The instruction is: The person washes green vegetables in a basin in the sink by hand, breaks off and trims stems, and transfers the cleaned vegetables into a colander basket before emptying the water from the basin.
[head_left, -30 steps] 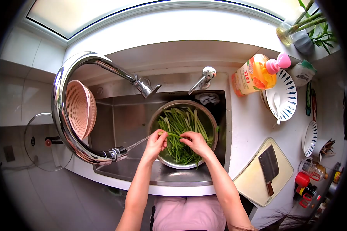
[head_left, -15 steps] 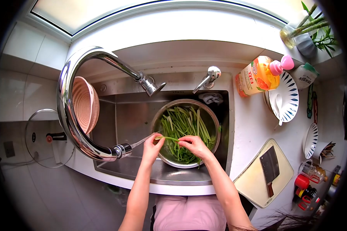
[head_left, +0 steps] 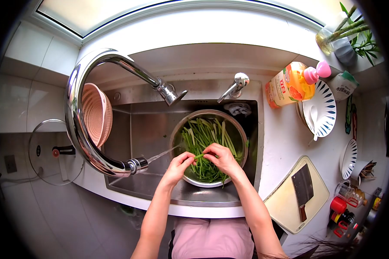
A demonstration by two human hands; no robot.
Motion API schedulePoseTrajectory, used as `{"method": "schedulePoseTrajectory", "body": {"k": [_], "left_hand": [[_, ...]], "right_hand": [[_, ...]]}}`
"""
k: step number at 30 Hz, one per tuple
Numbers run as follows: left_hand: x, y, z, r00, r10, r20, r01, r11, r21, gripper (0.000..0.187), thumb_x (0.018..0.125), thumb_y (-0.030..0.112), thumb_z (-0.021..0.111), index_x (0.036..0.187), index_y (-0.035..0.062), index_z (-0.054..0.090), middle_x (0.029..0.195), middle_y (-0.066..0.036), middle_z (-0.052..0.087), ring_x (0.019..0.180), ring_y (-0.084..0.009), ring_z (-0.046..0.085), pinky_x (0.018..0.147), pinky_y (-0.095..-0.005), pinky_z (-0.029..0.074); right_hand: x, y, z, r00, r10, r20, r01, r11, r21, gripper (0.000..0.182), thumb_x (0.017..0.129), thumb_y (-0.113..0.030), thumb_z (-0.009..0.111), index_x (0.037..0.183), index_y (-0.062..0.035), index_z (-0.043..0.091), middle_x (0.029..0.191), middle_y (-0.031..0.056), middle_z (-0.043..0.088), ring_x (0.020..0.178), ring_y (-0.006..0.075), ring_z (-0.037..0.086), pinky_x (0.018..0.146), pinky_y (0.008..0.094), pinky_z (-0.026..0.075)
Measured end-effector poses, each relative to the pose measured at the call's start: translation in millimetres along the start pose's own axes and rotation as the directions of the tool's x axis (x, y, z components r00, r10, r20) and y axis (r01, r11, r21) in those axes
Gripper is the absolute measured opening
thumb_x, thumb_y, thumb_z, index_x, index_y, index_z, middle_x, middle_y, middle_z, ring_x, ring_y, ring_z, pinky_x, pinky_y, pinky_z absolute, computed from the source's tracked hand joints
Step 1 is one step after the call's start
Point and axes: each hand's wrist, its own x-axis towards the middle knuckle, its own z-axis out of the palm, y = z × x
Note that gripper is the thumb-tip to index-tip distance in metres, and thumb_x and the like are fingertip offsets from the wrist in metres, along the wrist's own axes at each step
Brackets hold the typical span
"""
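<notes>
Over a round metal bowl (head_left: 242,127) in the sink, my left hand (head_left: 177,167) and my right hand (head_left: 224,160) pinch one green vegetable stem (head_left: 199,156) between them. Only a short bit of that stem shows between my fingertips. Long cut green stems (head_left: 205,131) fill the bowl, with leafy parts toward the near side. From the chrome faucet (head_left: 136,165), a thin water stream (head_left: 162,153) runs toward the bowl's left rim, just beyond my left hand.
A pink colander (head_left: 95,115) stands left of the sink (head_left: 138,195). To the right lie a cutting board (head_left: 285,203) and a cleaver (head_left: 302,183). Behind them are an orange soap bottle (head_left: 289,86) and patterned bowls (head_left: 326,108). A glass lid (head_left: 43,170) is at far left.
My left hand has moved right, out of the water stream and closer to my right hand. Less of the stem shows between them. My right hand has risen slightly.
</notes>
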Motion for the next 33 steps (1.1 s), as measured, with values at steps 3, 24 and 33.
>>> {"method": "schedulePoseTrajectory", "body": {"k": [3, 24, 33], "left_hand": [[-2, -5, 4, 0.999, 0.013, -0.029, -0.019, 0.978, -0.207, 0.017, 0.093, 0.018, 0.056, 0.099, 0.0024, 0.06, 0.088, -0.001, 0.06, 0.088, -0.0098, 0.054, 0.085, -0.0246, 0.04], [-12, -7, 14, 0.928, 0.331, -0.169, -0.34, 0.94, -0.027, 0.008, 0.087, 0.007, 0.062, 0.093, 0.0027, 0.063, 0.093, -0.005, 0.058, 0.093, -0.015, 0.056, 0.084, -0.0284, 0.044], [-20, 37, 14, 0.827, 0.561, 0.024, -0.261, 0.346, 0.901, 0.015, 0.077, 0.012, 0.068, 0.091, 0.01, 0.065, 0.085, -0.002, 0.061, 0.089, -0.019, 0.056, 0.094, -0.0396, 0.032]], "right_hand": [[-2, -1, 7, 0.999, -0.036, -0.015, 0.037, 0.998, 0.05, 0.013, 0.079, -0.002, 0.068, 0.091, 0.0011, 0.065, 0.088, 0.0083, 0.063, 0.078, 0.0156, 0.062, 0.068, 0.0257, 0.049], [-21, -7, 44, 0.977, 0.154, -0.149, -0.046, 0.828, 0.558, 0.006, 0.084, 0.001, 0.063, 0.09, 0.0033, 0.064, 0.088, 0.0074, 0.061, 0.076, 0.0123, 0.061, 0.068, 0.0239, 0.051], [-13, -22, 18, 0.943, -0.312, -0.117, 0.258, 0.905, -0.339, 0.016, 0.07, -0.002, 0.07, 0.081, -0.0045, 0.057, 0.08, 0.0077, 0.056, 0.077, 0.0265, 0.058, 0.062, 0.0339, 0.049]]}}
